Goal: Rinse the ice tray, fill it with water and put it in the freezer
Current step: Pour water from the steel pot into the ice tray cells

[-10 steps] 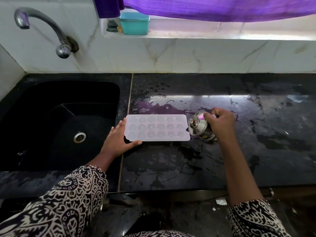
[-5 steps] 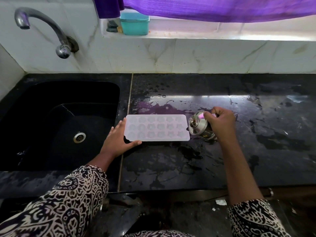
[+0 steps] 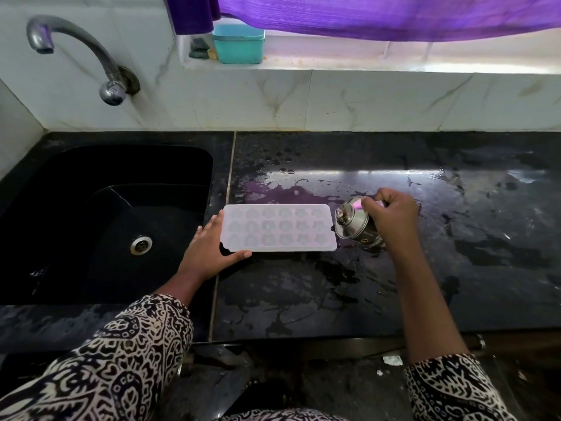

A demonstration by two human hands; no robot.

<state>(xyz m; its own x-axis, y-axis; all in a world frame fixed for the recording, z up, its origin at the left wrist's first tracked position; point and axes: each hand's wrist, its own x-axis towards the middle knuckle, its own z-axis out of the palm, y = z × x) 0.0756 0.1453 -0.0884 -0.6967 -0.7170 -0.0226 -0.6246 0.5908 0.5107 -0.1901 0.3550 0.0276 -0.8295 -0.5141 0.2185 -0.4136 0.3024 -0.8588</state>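
A pale translucent ice tray (image 3: 279, 227) lies flat on the wet black counter (image 3: 394, 284), just right of the sink. My left hand (image 3: 209, 247) holds the tray's left end, fingers along the edge and thumb against its near side. My right hand (image 3: 391, 217) grips a small steel jug (image 3: 353, 221), tilted with its mouth toward the tray's right end. No stream of water is visible.
A black sink (image 3: 100, 223) with a steel drain (image 3: 141, 245) lies to the left under a curved wall tap (image 3: 76, 47). On the window ledge stands a teal box (image 3: 238, 44) below a purple curtain (image 3: 379, 13). Puddles cover the counter.
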